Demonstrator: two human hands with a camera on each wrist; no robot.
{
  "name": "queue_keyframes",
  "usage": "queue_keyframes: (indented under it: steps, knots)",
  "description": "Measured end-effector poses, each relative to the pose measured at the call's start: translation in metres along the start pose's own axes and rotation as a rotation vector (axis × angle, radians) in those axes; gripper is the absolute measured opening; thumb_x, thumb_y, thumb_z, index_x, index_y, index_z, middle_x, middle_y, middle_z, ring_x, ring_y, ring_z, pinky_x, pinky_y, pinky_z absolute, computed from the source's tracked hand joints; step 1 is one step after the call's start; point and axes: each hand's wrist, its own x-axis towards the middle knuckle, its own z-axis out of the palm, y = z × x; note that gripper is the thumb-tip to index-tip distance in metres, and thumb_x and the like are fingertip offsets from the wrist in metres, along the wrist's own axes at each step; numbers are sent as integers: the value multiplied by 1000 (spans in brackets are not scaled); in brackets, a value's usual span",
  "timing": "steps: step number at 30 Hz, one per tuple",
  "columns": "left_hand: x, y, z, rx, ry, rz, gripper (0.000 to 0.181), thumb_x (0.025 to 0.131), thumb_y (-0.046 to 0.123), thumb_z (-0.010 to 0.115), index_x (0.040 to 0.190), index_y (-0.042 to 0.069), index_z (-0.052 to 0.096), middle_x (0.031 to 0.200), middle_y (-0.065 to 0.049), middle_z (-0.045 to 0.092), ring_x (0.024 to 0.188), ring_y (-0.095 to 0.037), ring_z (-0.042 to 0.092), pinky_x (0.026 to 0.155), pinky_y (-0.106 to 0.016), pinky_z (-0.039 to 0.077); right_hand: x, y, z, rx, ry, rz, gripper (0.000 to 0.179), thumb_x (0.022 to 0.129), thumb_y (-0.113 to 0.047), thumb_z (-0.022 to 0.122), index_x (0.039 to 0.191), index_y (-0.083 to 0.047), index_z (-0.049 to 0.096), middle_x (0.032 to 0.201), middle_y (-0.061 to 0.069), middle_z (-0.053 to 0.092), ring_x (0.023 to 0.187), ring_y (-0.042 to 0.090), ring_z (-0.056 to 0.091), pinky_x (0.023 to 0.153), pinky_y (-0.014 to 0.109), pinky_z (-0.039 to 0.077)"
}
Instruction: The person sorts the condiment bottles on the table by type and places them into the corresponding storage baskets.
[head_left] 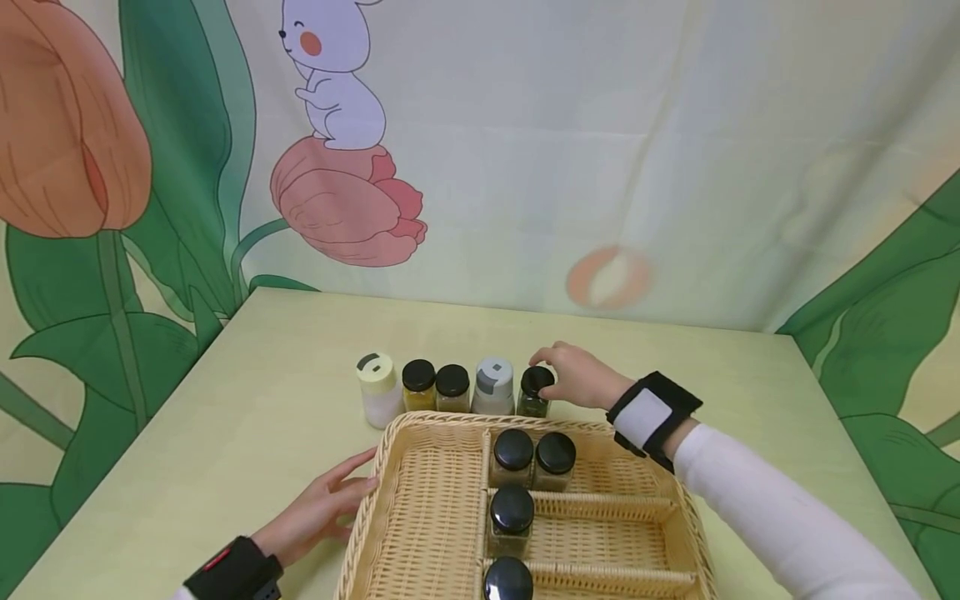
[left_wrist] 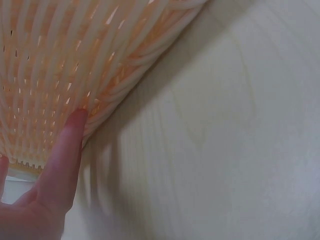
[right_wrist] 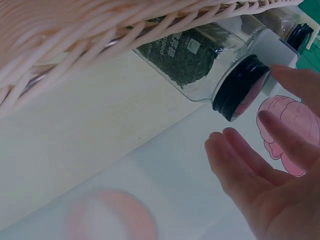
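Note:
A wicker basket (head_left: 427,500) with compartments lies at the front of the table. My left hand (head_left: 318,508) rests against its left side with straight fingers; the thumb (left_wrist: 62,165) touches the weave in the left wrist view. Behind the basket, my right hand (head_left: 581,375) is at the black lid of a spice jar (head_left: 534,404). In the right wrist view, dried green flakes fill part of this clear jar (right_wrist: 190,60), and the spread fingers (right_wrist: 235,160) surround its lid without gripping. Whether the upper finger touches the lid I cannot tell.
Left of that jar stand a grey-lidded shaker (head_left: 494,387), two black-lidded jars (head_left: 452,392) (head_left: 419,385) and a pale yellow-lidded shaker (head_left: 379,392). Several black-lidded jars (head_left: 512,510) stand in the basket's right compartments. A printed curtain (head_left: 525,167) hangs behind the table (head_left: 247,400).

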Motion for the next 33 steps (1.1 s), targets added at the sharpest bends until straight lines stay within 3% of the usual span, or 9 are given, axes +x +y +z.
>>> queue_keyframes:
  steps: [7, 33]
  knots:
    - [2, -1, 0, -6, 18, -15, 66, 86, 41, 51, 138, 16, 19, 132, -28, 35, 102, -31, 52, 75, -54, 49, 9, 1, 8, 3, -31, 8, 42, 75, -9, 66, 113, 0, 51, 99, 20, 52, 77, 22, 50, 66, 35, 47]
    - [3, -2, -1, -4, 13, -14, 66, 87, 40, 50, 138, 15, 17, 131, -28, 37, 100, -31, 53, 73, -52, 51, 17, -1, 16, -24, -43, 13, 43, 73, -4, 68, 112, 1, 51, 99, 20, 55, 86, 28, 54, 71, 37, 50]
